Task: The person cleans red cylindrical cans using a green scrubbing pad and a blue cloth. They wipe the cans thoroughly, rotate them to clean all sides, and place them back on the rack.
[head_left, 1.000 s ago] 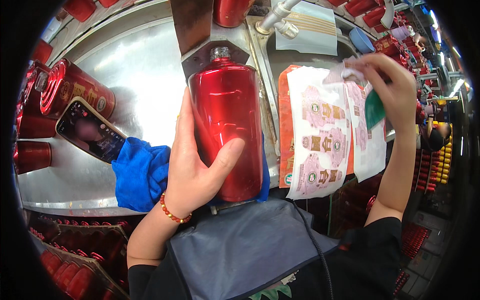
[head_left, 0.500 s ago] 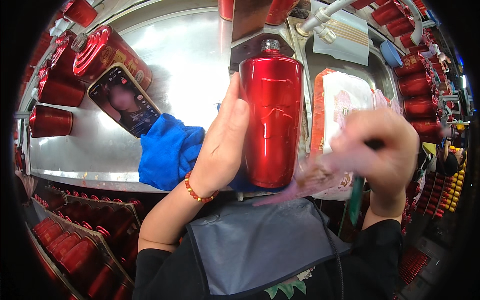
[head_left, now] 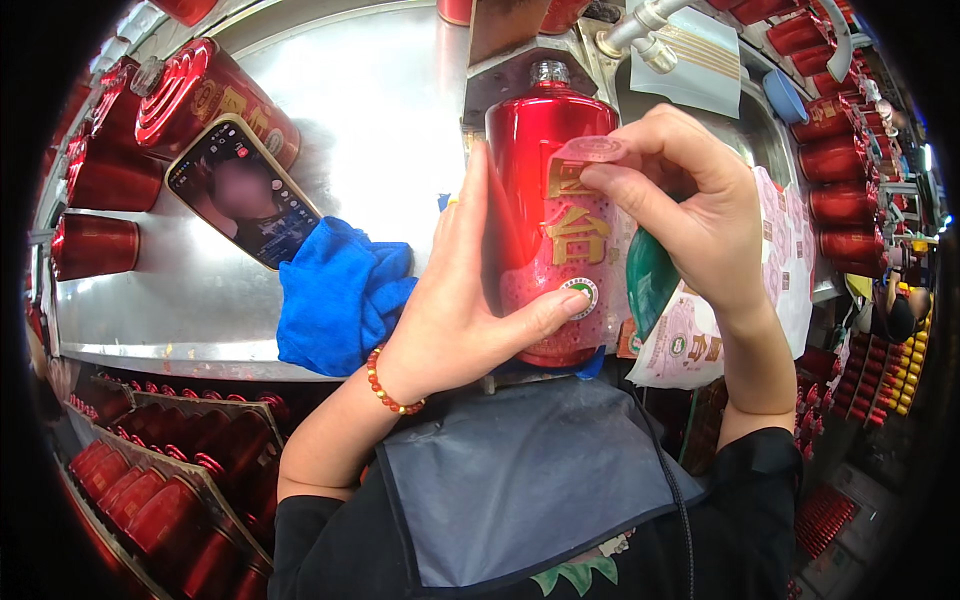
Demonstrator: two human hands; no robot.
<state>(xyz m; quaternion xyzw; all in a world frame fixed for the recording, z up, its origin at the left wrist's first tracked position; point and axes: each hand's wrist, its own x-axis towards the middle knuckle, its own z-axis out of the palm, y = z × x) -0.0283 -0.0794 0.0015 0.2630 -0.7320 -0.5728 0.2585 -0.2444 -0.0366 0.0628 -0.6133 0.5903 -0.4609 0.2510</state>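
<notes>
Holding red bottle (head_left: 515,190) at bench (head_left: 200,305) with left grip (head_left: 450,305) spread wide, thumb on label (head_left: 577,240); pinching label's top in right grip (head_left: 705,215). Hemmed in by blue cloth (head_left: 340,295) at left, green flat tool (head_left: 651,285) and label sheets (head_left: 785,285) at right.

Two foreground hands (head_left: 455,318) (head_left: 700,205), one green tool (head_left: 648,288), one phone (head_left: 240,190), one bracelet (head_left: 377,384) show.

Beside my left thumb (head_left: 540,318) sits a round green-and-white seal (head_left: 586,290) on the pink label (head_left: 577,235), with large gold characters, across the red bottle (head_left: 515,210). Gold characters mark the left bottle (head_left: 255,115); similar labels fill the right sheet (head_left: 690,345) (the phone's (head_left: 243,192) text is too small).
</notes>
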